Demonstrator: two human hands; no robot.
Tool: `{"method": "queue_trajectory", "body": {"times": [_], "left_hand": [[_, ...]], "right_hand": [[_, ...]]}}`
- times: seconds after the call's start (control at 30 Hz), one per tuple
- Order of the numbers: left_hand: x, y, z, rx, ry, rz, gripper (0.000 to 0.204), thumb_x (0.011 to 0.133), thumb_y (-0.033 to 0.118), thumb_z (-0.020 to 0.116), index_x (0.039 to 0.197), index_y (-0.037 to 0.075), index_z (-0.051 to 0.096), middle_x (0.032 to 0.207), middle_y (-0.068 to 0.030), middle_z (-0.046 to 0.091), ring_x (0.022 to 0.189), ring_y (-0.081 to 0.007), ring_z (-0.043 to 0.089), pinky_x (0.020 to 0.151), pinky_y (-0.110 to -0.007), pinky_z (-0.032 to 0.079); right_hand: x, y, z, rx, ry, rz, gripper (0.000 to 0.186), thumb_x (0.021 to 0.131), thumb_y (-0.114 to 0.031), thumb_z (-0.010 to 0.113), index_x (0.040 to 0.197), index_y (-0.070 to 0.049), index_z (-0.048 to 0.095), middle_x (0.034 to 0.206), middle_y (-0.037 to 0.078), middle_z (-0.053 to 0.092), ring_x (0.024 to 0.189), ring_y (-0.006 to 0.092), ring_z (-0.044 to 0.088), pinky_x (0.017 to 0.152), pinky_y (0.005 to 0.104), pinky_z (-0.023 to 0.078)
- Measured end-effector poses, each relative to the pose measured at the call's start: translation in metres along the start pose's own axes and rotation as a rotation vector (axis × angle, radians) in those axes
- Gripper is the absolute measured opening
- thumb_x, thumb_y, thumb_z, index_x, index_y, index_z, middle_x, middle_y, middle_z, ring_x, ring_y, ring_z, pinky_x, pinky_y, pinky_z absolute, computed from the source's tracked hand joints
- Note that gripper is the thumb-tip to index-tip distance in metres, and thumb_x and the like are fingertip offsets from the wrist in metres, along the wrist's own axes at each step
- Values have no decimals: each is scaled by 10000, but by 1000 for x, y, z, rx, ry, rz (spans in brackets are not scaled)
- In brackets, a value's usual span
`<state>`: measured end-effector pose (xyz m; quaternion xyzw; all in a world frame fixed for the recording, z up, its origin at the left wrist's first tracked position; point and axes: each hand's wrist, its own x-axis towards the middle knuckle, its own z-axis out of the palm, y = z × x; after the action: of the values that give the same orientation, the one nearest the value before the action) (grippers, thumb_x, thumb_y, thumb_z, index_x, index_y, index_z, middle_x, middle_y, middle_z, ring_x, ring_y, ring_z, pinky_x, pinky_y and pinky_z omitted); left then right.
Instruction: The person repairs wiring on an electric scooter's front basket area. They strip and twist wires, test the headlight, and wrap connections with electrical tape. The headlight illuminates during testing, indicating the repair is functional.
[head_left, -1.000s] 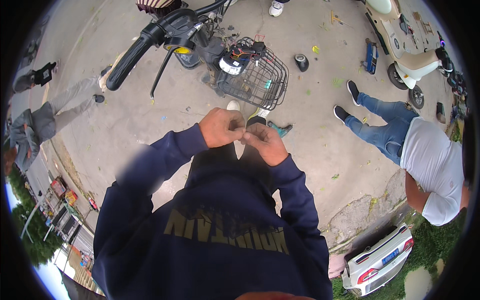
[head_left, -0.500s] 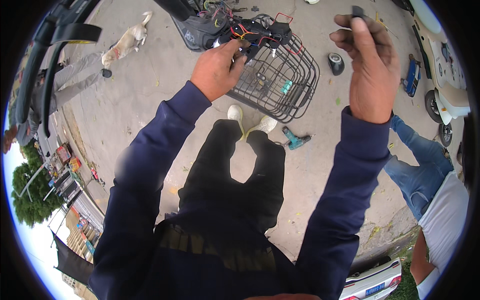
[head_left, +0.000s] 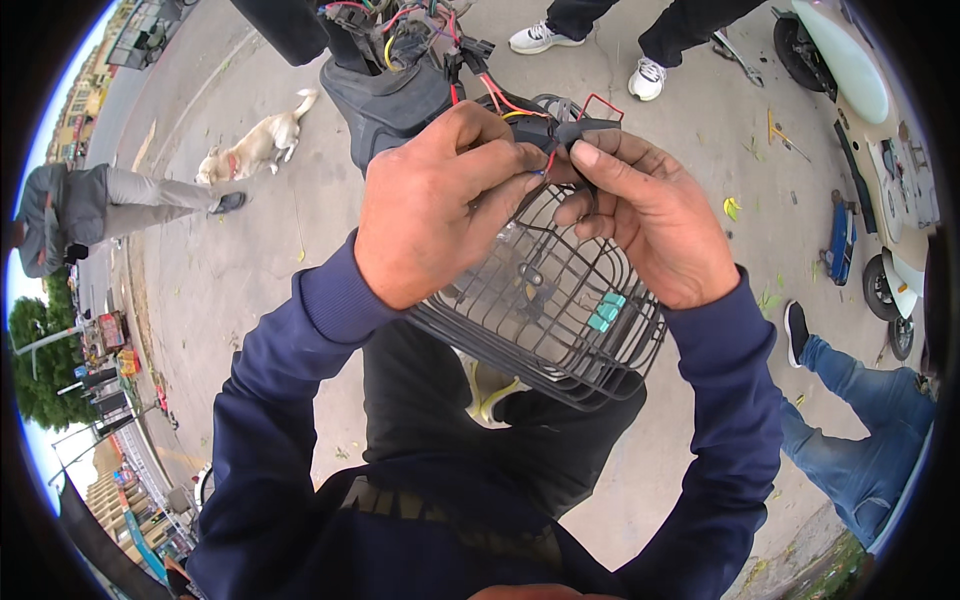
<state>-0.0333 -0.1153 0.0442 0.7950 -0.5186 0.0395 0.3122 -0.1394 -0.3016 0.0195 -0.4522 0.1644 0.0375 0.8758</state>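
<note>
Both my hands work close together above a black wire basket [head_left: 530, 330] on the front of a partly stripped scooter. My left hand [head_left: 425, 215] is closed, its thumb and fingertips pinching a thin wire [head_left: 551, 160], red with a bit of blue by the fingertips. Beside it, my right hand [head_left: 665, 205] pinches a black strip [head_left: 578, 160] that looks like electrical tape, right against the wire. My fingers hide part of the joint. Loose coloured wires [head_left: 490, 90] run from the dark scooter body [head_left: 385, 110]. A teal object [head_left: 606, 311] sits in the basket.
Someone in white shoes [head_left: 648, 78] stands just beyond the scooter. A person in jeans [head_left: 850, 410] is at the right, another person [head_left: 120, 195] at the left near a pale dog [head_left: 258, 145]. A blue tool [head_left: 840, 240] lies by a white scooter [head_left: 850, 60].
My right hand has come down from the upper right with the black piece and now meets my left hand at the wire. The basket appears nearer, and a person's legs show at the top.
</note>
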Motion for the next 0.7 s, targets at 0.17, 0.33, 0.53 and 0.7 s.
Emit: {"method": "queue_trajectory", "body": {"times": [0.17,0.33,0.53,0.7], "left_hand": [[-9,-9,8,35,100,153,176,786,30,778,958,19,737,985,-87,650,756,-197,674,658,-290,535],[-12,-17,10,-37,121,247,172,825,62,746,987,15,718,883,-80,666,671,-170,617,599,-279,494],[-6,-16,-10,-305,-163,19,268,905,108,638,1115,-57,660,853,-42,644,692,-80,492,623,-259,423],[5,-28,-24,-564,-326,28,362,941,153,457,1173,-44,651,909,-45,658,693,-74,462,627,-240,402]], "right_hand": [[-2,16,11,-56,49,-190,272,943,-244,694,1087,-15,662,946,48,701,717,107,670,606,217,497],[-6,30,16,-46,83,-358,247,952,-220,680,1070,-3,683,912,33,695,734,92,639,586,214,465],[-19,34,29,61,140,-450,228,940,-196,694,1065,-5,691,908,30,694,734,99,627,586,227,451],[-18,41,39,132,208,-467,222,931,-191,708,1069,-19,685,897,27,692,737,107,627,596,230,448]]}}
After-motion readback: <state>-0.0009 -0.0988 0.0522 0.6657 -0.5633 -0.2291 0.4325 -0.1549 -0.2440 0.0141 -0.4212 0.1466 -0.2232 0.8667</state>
